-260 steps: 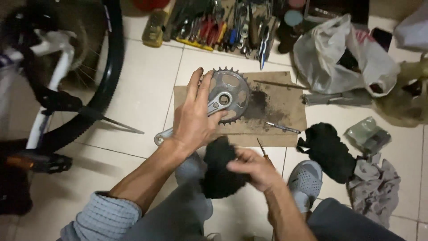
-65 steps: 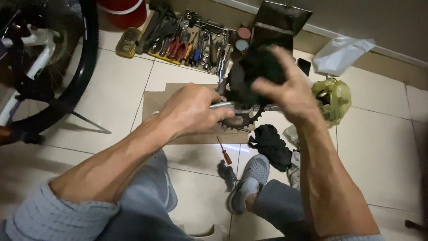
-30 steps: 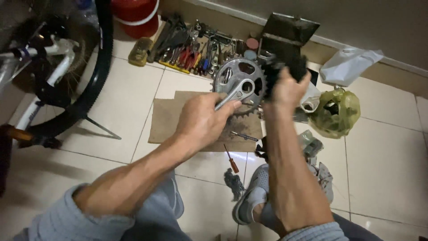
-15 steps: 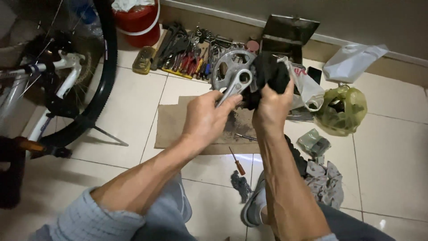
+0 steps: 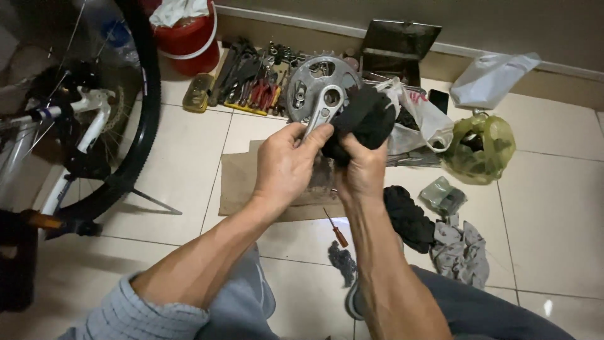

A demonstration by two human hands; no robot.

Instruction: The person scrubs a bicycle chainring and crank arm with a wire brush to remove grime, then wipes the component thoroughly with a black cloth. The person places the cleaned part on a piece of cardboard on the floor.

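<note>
My left hand (image 5: pixel 286 165) grips the silver crank arm of a bicycle crankset (image 5: pixel 318 94), lifted off the floor with its toothed chainring pointing away from me. Pressed against the right side of the chainring is a black rag (image 5: pixel 365 116), and my right hand (image 5: pixel 362 170) is closed on it. Both hands meet over a greasy cardboard sheet (image 5: pixel 236 182) on the tiled floor.
A white bicycle with its rear wheel (image 5: pixel 141 126) stands at the left. A row of hand tools (image 5: pixel 251 82), a red bucket (image 5: pixel 189 34) and an open metal box (image 5: pixel 396 44) line the wall. Plastic bags (image 5: pixel 481 148), rags (image 5: pixel 459 252), a screwdriver (image 5: pixel 333 228) and a chain piece (image 5: pixel 343 261) lie around.
The crankset was lying on the cardboard; I have lifted it up in my left hand and brought the black rag onto the chainring. My view has tilted toward the wall.
</note>
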